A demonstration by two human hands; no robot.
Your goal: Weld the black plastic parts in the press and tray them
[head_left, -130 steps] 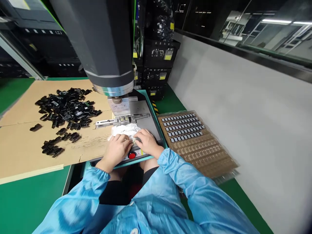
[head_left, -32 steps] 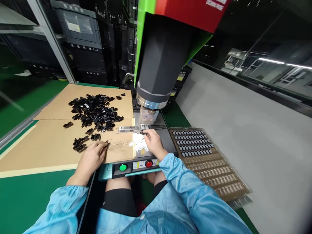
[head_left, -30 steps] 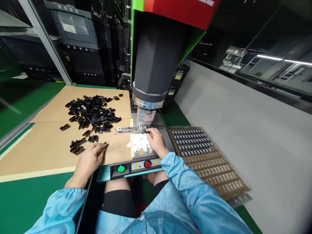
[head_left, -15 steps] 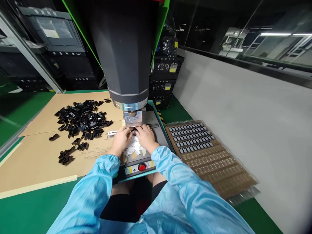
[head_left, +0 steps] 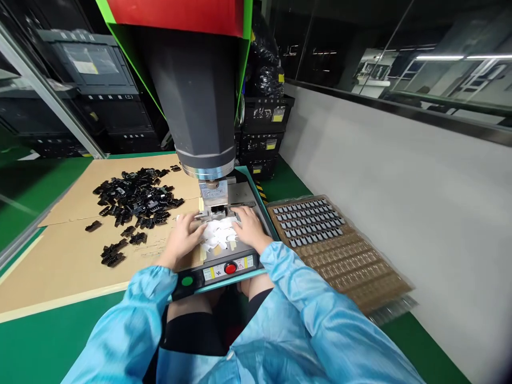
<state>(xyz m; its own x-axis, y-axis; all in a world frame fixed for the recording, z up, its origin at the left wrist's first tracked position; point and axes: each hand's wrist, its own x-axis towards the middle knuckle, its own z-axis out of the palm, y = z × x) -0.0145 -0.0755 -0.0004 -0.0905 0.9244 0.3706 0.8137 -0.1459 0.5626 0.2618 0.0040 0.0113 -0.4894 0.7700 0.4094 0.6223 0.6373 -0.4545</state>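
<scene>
My left hand is open beside the left edge of the machine base, its thumb and fingers apart. On the other side, my right hand lies open with stretched fingers near the fixture. Between them a small black part sits in the metal fixture, under the clear-looking block of the press head. White cut pieces, like paper or film, lie on the base just in front of the fixture. Neither hand visibly holds anything.
A heap of black clips lies on cardboard at left. A red button and a green button are on the base's front. A clear tray with rows of grey parts is at right. Black crates stand behind.
Both hands have drawn back and apart from the fixture, and their fingers have opened. The black part now shows in the fixture. The view has shifted slightly, bringing the green button fully into sight.
</scene>
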